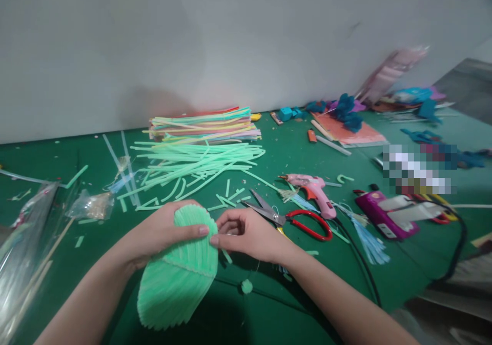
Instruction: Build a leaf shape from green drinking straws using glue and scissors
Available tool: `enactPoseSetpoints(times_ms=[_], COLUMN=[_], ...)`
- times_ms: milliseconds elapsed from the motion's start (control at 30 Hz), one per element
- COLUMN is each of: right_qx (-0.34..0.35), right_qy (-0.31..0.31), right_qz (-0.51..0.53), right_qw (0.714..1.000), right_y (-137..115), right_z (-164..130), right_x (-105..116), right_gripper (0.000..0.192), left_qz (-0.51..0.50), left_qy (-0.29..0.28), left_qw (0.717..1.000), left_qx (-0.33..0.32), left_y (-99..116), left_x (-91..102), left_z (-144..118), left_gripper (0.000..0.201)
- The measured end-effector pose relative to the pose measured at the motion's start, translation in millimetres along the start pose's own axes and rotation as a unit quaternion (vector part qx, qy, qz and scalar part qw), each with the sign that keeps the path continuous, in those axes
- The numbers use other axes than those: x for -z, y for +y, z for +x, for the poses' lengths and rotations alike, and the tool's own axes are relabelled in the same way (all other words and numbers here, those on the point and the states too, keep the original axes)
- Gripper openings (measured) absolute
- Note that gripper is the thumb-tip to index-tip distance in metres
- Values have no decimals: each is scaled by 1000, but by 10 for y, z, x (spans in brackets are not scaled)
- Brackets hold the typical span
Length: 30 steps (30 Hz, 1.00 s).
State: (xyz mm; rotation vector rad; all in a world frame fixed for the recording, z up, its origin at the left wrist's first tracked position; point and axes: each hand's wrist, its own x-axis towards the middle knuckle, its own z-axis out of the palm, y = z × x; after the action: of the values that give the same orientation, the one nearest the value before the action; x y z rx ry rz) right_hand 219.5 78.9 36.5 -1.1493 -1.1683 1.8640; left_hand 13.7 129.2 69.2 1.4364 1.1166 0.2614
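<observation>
A mint-green folded piece made of pipe cleaners [179,288] set side by side, with a ridge across it and zigzag edges, is tilted above the table. My left hand [165,229] grips its upper part, thumb across the front and the other fingers hidden behind. At its right edge, my right hand [246,232] pinches with thumb and fingertips; what lies between them is mostly hidden. Just right of that hand lie scissors [307,224] with red handles, blades spread. Below it, a small green pompom [246,286] is near a thin dark line.
Loose green pipe cleaners [200,158] lie before a multicoloured bundle [203,124] by the wall. A pink glue gun [315,191] trails a black cord rightward, near a purple power strip [384,214]. Blue tassels [367,240], a small plastic bag [92,204] and green offcuts are scattered about.
</observation>
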Motion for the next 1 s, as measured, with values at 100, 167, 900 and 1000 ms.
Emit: enactPoseSetpoints(times_ms=[100, 167, 900, 1000], right_qx=[3, 2, 43, 47], right_qy=[1, 5, -142, -158], right_qz=[1, -4, 108, -9], right_qw=[1000, 1000, 983, 986], right_y=[-11, -34, -234, -500], right_z=[-11, -21, -228, -402], right_x=[8, 6, 46, -44], right_gripper=[32, 33, 61, 59], left_qz=[40, 40, 66, 74], left_qy=[57, 83, 220, 279], left_qw=[998, 995, 942, 900], left_qx=[-11, -22, -245, -327], left_y=[19, 19, 176, 252], left_x=[19, 44, 250, 307], left_z=[-6, -10, -301, -479], left_gripper=[32, 30, 24, 16])
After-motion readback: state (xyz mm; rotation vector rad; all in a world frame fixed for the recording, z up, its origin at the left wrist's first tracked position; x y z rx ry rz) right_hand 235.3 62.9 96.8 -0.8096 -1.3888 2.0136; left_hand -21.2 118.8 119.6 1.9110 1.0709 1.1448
